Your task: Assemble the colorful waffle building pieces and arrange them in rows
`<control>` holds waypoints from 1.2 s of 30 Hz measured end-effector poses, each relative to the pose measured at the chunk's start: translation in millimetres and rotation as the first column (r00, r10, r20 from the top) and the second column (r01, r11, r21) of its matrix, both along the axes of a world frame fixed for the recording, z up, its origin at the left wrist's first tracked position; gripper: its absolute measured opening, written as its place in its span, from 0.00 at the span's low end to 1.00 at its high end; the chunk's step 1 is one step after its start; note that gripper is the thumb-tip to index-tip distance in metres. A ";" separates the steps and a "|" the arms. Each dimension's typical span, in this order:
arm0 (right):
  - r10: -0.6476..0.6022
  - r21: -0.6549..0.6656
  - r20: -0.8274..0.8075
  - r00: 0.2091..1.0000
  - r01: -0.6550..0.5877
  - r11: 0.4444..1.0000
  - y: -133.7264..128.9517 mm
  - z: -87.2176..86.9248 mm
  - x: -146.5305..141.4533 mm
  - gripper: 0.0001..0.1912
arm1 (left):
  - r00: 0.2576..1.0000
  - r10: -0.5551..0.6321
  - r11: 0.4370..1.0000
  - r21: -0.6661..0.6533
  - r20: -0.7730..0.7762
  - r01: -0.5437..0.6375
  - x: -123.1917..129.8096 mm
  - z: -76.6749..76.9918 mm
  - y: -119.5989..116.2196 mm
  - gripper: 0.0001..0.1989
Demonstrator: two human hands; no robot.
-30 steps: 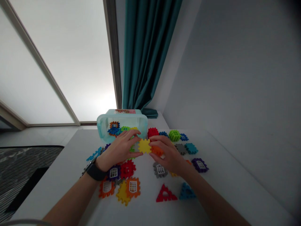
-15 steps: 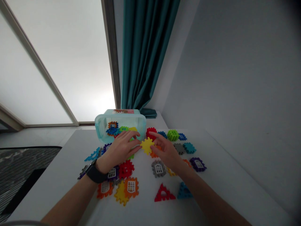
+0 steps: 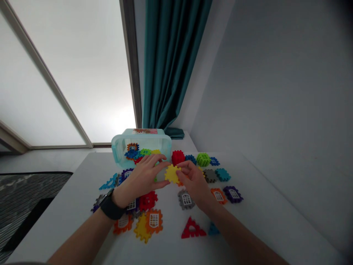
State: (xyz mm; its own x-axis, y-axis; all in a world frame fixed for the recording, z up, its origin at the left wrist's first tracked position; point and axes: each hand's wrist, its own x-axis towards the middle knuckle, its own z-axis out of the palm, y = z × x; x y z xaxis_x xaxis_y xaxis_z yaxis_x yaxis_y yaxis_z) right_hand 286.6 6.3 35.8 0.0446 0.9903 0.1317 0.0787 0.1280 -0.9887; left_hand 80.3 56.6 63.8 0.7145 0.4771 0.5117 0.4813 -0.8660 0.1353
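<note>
A white table [image 3: 72, 215] fills the lower view, its left edge dropping to a dark rug [image 3: 24, 209] and its right side running along a pale wall [image 3: 275, 110]. Bare tabletop lies between the forearms at the near edge and in a wide strip to the right of the pieces, toward the wall. Colored plastic puzzle pieces are scattered close around both hands, leaving little open room there.

A yellow piece [image 3: 172, 173], gear-edged, sits between the hands, just above the table. The left hand [image 3: 140, 176], with a black watch [image 3: 110, 208] on its wrist, is spread half open, its fingertips [image 3: 165, 165] at the piece's left edge. The right hand [image 3: 193, 180] is curled more tightly, its fingers [image 3: 183, 165] pressing the right edge. Together they have hold of it.

Beyond the hands, a clear teal box [image 3: 118, 145] lies on its side with more pieces inside. A red piece [image 3: 178, 157] stands just beyond the right hand. An orange piece [image 3: 180, 183] is partly hidden under the right hand.
</note>
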 end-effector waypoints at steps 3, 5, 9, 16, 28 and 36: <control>-0.012 0.032 0.045 0.999 0.011 0.999 1.3 2.6 3.3 0.11 | 0.999 -0.028 0.999 0.037 -0.045 0.030 -2.5 1.6 2.2 0.24; 0.017 0.027 0.027 0.999 -0.018 0.999 2.3 4.9 4.6 0.13 | 0.999 -0.018 0.998 0.062 -0.045 0.021 -4.2 2.8 4.0 0.21; 0.069 -0.002 0.016 0.997 -0.069 0.998 2.3 7.3 3.8 0.24 | 1.000 0.014 0.995 0.103 0.013 -0.015 -6.3 4.6 6.6 0.08; -0.030 0.075 0.047 0.998 0.027 0.997 1.3 -5.9 -0.2 0.25 | 0.997 0.017 0.999 0.046 0.070 -0.021 -0.1 3.2 0.6 0.19; -0.156 0.538 0.586 0.795 -0.238 0.808 -6.8 26.8 18.8 0.11 | 0.946 0.019 0.736 -0.645 0.325 0.206 2.5 -2.3 2.6 0.12; -0.228 0.572 0.572 0.788 -0.183 0.800 -5.9 25.7 18.5 0.05 | 0.928 0.200 0.364 -0.903 0.314 0.227 11.5 10.1 -14.2 0.19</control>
State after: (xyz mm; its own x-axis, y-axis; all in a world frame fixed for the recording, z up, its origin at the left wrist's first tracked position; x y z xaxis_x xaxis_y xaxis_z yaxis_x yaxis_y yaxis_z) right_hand 305.1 0.5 61.6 -0.2238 0.7084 0.6694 0.6196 0.6336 -0.4634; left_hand 91.7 42.4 74.0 0.6201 0.7825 -0.0565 0.2098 -0.0961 0.9730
